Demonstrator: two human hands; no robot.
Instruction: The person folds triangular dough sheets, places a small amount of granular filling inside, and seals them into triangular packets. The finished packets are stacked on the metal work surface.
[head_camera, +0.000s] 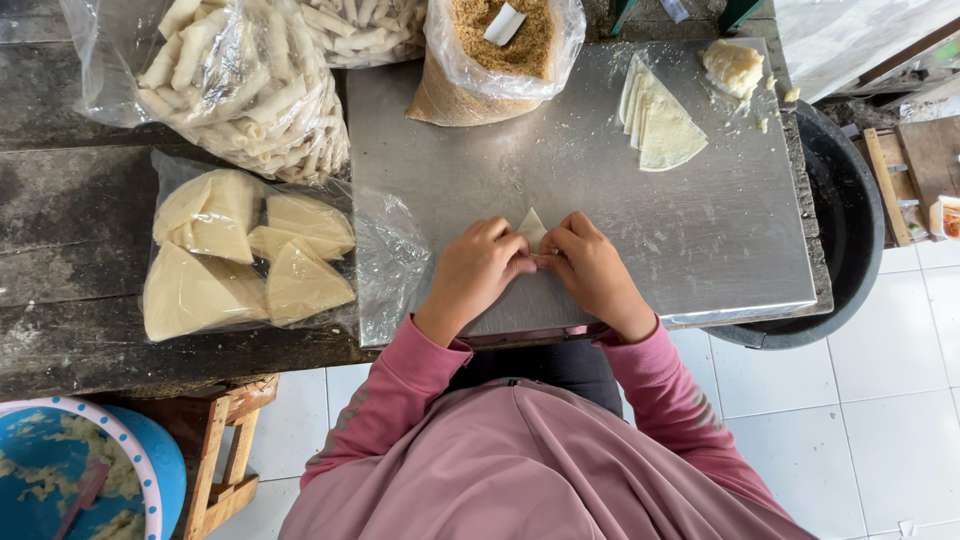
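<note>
On the near edge of the flat steel tray (700, 240), I am seeing the left hand (478, 268) and right hand (590, 268) pinching a small pale triangular pastry wrapper (532, 226) between pressed fingertips, keeping its fold tight.

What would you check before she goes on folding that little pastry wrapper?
1. Both hands on the wrapper: ok, left hand and right hand pinch it.
2. Wrapper lies on the metal sheet: ok.
3. Spare wrappers close by: ok.
4. Dough lump at the sheet's corner: ok.
5. Filling inside the fold: cannot tell, fingers hide it.
</note>
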